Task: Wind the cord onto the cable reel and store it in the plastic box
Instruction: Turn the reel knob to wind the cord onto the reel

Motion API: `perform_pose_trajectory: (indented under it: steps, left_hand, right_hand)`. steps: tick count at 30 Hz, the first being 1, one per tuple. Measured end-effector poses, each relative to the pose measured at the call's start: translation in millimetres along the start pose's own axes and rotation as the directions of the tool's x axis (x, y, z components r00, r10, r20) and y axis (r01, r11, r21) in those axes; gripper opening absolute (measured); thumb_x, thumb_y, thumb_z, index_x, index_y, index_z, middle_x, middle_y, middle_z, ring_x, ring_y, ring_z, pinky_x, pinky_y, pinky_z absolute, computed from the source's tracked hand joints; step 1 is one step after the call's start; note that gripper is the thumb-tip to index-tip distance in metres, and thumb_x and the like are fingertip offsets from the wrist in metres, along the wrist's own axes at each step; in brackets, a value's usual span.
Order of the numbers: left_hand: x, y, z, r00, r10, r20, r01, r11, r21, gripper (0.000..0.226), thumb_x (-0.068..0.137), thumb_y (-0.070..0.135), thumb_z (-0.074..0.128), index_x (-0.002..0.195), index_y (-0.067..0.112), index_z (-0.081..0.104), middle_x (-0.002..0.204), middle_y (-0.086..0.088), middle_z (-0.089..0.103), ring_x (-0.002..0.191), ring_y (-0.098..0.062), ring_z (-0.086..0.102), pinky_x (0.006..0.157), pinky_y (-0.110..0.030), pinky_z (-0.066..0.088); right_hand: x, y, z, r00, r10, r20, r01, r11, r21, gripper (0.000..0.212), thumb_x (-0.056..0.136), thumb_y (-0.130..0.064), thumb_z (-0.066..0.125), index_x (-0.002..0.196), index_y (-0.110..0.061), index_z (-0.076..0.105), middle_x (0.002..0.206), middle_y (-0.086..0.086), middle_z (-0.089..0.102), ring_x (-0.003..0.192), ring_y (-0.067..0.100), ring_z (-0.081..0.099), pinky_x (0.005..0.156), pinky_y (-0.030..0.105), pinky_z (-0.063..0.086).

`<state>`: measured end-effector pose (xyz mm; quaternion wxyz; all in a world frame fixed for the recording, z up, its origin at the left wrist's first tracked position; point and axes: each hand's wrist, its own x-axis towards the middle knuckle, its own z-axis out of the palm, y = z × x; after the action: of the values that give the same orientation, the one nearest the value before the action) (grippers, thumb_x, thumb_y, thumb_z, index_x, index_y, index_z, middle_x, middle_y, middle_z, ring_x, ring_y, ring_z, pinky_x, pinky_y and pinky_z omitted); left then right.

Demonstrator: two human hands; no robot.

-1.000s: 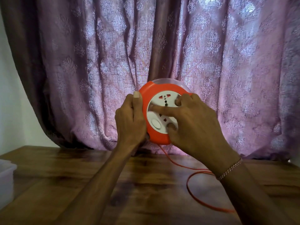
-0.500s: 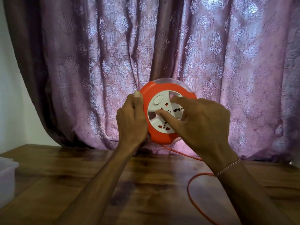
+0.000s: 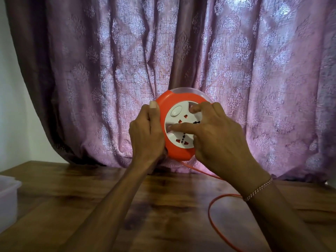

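Note:
I hold a round orange cable reel [image 3: 174, 150] upright above the table, its white socket face [image 3: 179, 124] turned toward me. My left hand [image 3: 145, 135] grips the reel's left rim, thumb up along the edge. My right hand [image 3: 216, 137] lies on the white face with its fingers hooked into the recesses. An orange cord [image 3: 211, 211] leaves the bottom of the reel, runs under my right wrist and loops over the table to the lower edge of the view. A clear plastic box [image 3: 8, 195] shows partly at the far left edge.
A wooden table [image 3: 81, 206] fills the lower part of the view. A purple patterned curtain [image 3: 181, 51] hangs close behind the reel and drapes onto the table's far edge. A white wall [image 3: 11, 115] stands to the left.
The white socket face has turned clockwise under my right hand's fingers; its round button went from lower left to upper left. The cord loop on the table has shortened.

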<state>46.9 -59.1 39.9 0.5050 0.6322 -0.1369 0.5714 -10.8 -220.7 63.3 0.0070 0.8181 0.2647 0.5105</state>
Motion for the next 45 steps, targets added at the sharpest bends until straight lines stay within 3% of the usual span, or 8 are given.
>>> perform_pose_trajectory:
  steps: [5, 15, 21, 25, 31, 36, 40, 45]
  left_hand:
    - [-1.5, 2.1, -0.3, 1.000, 0.002, 0.009, -0.003, 0.999, 0.032, 0.047, 0.102, 0.058, 0.029, 0.067, 0.028, 0.036, 0.060, 0.014, 0.052, 0.053, -0.008, 0.042, 0.056, -0.046, 0.038]
    - [-3.1, 2.7, 2.0, 0.999, 0.013, 0.034, -0.013, 1.000, 0.014, 0.047, 0.102, 0.058, 0.028, 0.069, 0.027, 0.040, 0.058, 0.011, 0.050, 0.053, -0.007, 0.043, 0.054, -0.038, 0.037]
    - [0.2, 2.5, -1.5, 1.000, -0.006, 0.020, 0.006, 1.000, 0.003, 0.051, 0.102, 0.060, 0.028, 0.070, 0.022, 0.042, 0.057, 0.007, 0.049, 0.052, -0.011, 0.046, 0.055, -0.049, 0.044]
    - [0.0, 4.2, -1.8, 1.000, -0.011, 0.020, 0.011, 1.000, 0.003, 0.053, 0.102, 0.059, 0.029, 0.071, 0.019, 0.045, 0.057, 0.007, 0.050, 0.054, -0.013, 0.048, 0.057, -0.051, 0.045]
    - [-0.5, 6.7, -2.6, 1.000, -0.001, 0.016, 0.001, 1.000, 0.019, 0.052, 0.102, 0.059, 0.027, 0.072, 0.021, 0.043, 0.057, 0.005, 0.048, 0.054, -0.013, 0.047, 0.057, -0.050, 0.045]
    - [-0.9, 6.4, -2.1, 1.000, 0.018, 0.011, -0.019, 0.999, 0.043, 0.049, 0.103, 0.058, 0.027, 0.069, 0.025, 0.039, 0.054, 0.006, 0.044, 0.053, -0.012, 0.043, 0.056, -0.047, 0.041]
    - [-0.6, 4.9, -1.1, 1.000, 0.028, 0.007, -0.028, 0.997, 0.068, 0.046, 0.102, 0.058, 0.028, 0.067, 0.030, 0.037, 0.054, 0.009, 0.046, 0.053, -0.008, 0.041, 0.054, -0.041, 0.035]
    - [-2.9, 3.2, 1.6, 1.000, 0.017, 0.017, -0.019, 0.997, 0.075, 0.047, 0.102, 0.059, 0.027, 0.066, 0.030, 0.038, 0.053, 0.009, 0.048, 0.052, -0.006, 0.045, 0.053, -0.037, 0.034]
  right_hand:
    - [-2.8, 1.3, 9.5, 0.984, 0.136, -0.113, -0.135, 0.991, 0.017, 0.051, 0.074, -0.052, 0.060, 0.125, -0.051, 0.059, 0.095, 0.000, 0.069, 0.085, 0.027, 0.067, 0.060, 0.030, 0.047]
    - [0.6, -3.0, 12.8, 0.917, 0.374, -0.136, -0.339, 0.913, 0.228, 0.069, 0.079, -0.080, 0.044, 0.119, -0.026, 0.061, 0.079, 0.002, 0.074, 0.081, 0.031, 0.070, 0.071, 0.043, 0.054]
    - [0.8, 4.2, -3.5, 0.986, 0.144, -0.084, -0.114, 0.952, 0.284, 0.021, 0.088, -0.027, 0.066, 0.109, -0.024, 0.065, 0.097, 0.000, 0.066, 0.094, 0.025, 0.061, 0.072, 0.045, 0.053]
    - [-0.2, 6.6, -8.8, 0.988, 0.039, 0.151, -0.075, 0.967, 0.243, 0.049, 0.085, -0.009, 0.060, 0.124, -0.038, 0.065, 0.126, 0.006, 0.048, 0.121, 0.026, 0.044, 0.079, 0.049, 0.054]
    - [-1.6, -1.7, -6.8, 0.991, 0.064, 0.120, -0.079, 0.989, 0.125, 0.058, 0.079, -0.035, 0.035, 0.130, -0.054, 0.055, 0.132, 0.005, 0.046, 0.129, 0.026, 0.041, 0.073, 0.042, 0.054]
    - [-4.9, -2.3, 5.1, 0.988, 0.145, -0.057, -0.141, 0.988, 0.065, 0.056, 0.073, -0.035, 0.065, 0.124, -0.057, 0.057, 0.106, -0.001, 0.059, 0.103, 0.023, 0.059, 0.062, 0.034, 0.049]
    - [-1.7, -4.2, 14.2, 0.921, 0.350, -0.171, -0.319, 0.930, 0.183, 0.063, 0.071, -0.076, 0.056, 0.126, -0.045, 0.060, 0.082, 0.000, 0.075, 0.080, 0.030, 0.070, 0.068, 0.040, 0.057]
    - [1.0, -3.4, 17.5, 0.894, 0.419, -0.159, -0.355, 0.878, 0.321, 0.057, 0.084, -0.069, 0.050, 0.117, -0.027, 0.069, 0.079, 0.006, 0.077, 0.080, 0.034, 0.071, 0.076, 0.044, 0.056]
